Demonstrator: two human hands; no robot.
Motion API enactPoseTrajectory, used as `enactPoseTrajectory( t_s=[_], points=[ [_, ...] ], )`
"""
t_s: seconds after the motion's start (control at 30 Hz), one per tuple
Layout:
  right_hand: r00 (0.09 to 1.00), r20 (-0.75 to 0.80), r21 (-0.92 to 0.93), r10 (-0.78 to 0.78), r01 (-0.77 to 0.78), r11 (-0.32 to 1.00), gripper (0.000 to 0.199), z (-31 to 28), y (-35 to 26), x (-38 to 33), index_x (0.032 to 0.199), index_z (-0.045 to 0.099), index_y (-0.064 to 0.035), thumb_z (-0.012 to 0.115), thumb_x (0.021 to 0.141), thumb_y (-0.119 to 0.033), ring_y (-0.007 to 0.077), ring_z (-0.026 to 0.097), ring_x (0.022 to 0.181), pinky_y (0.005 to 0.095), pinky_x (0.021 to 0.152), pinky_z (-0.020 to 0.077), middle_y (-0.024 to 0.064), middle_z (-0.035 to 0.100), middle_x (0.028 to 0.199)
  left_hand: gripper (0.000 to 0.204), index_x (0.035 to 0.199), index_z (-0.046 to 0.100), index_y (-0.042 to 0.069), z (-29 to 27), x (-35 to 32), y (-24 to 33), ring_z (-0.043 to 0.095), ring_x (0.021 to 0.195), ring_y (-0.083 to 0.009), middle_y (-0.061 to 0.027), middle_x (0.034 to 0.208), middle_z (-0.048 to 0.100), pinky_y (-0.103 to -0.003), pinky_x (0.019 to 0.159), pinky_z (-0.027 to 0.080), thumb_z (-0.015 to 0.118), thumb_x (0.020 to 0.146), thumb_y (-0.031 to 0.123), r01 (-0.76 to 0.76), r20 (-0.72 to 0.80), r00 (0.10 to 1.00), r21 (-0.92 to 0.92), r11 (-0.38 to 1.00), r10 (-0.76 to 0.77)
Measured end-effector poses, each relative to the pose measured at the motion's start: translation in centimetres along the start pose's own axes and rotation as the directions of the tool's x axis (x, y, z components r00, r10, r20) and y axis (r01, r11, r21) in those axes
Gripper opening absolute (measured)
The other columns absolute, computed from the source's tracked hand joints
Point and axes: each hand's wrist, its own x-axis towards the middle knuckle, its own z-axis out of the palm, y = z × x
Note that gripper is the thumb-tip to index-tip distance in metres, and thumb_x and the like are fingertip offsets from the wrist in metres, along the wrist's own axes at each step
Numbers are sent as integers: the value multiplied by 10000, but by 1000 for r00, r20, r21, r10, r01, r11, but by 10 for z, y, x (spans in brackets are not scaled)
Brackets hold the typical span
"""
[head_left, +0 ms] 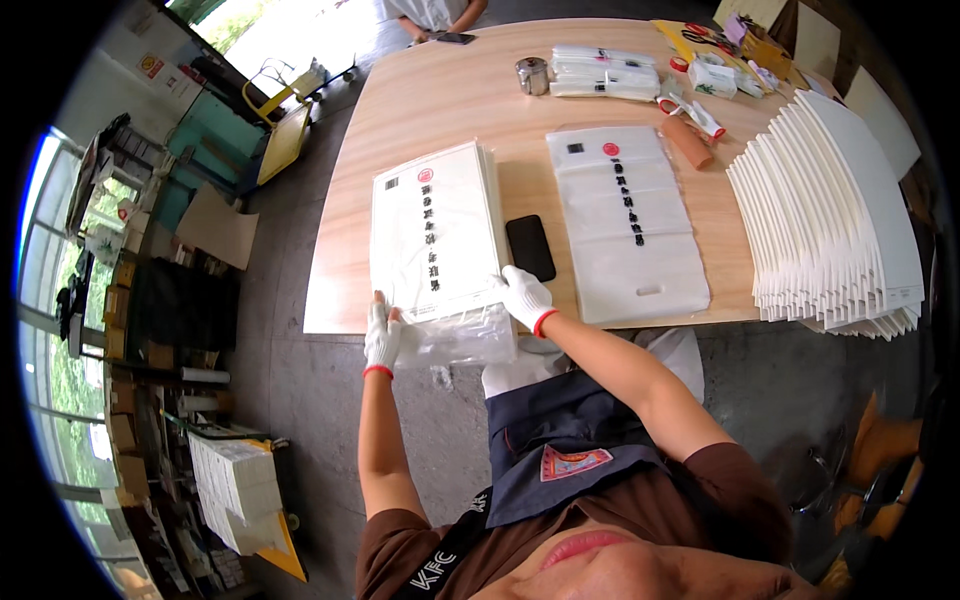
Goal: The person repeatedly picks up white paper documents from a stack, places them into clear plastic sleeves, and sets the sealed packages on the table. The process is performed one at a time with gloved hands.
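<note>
A stack of white printed paper packs (430, 235) in clear plastic lies at the near left of the table, its loose clear plastic bag end (455, 338) hanging past the edge. My left hand (381, 337), in a white glove with a red cuff and bare fingertips, grips the bag at the stack's near left corner. At the near right corner my right hand (524, 299), gloved alike, has its fingers curled on the bag's edge. A black phone (530, 248) lies just beyond my right hand. Farther right lie flat printed plastic bags (632, 230) with a handle slot.
A fanned stack of white paper packs (825, 215) fills the table's right end. A metal tin (532, 76), bundled plastic bags (604, 75), a brown roll (687, 142) and scissors (708, 38) lie at the back. A person (432, 14) is at the far edge; a loaded cart (240, 490) stands left.
</note>
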Motion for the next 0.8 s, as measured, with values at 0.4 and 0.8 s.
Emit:
enactPoseTrajectory(
  t_s=[0.4,0.8],
  points=[
    [742,664,250,-93,-103,963,289,-75,8,-121,1098,569,-44,588,904,-258,164,632,630,297,579,497,102,676,798,574,1442,330,88,7,12,-8,459,1272,-304,-152,1418,437,-380,1016,393,536,919,204,-106,-115,983,299,949,146],
    [784,-4,-370,-621,576,729,134,-333,-145,-225,951,664,-77,654,843,-154,177,635,701,271,608,485,58,656,824,246,827,599,29,-181,-187,301,630,600,-279,-169,735,650,-342,441,462,486,942,216,733,-376,-33,-639,-233,926]
  ],
)
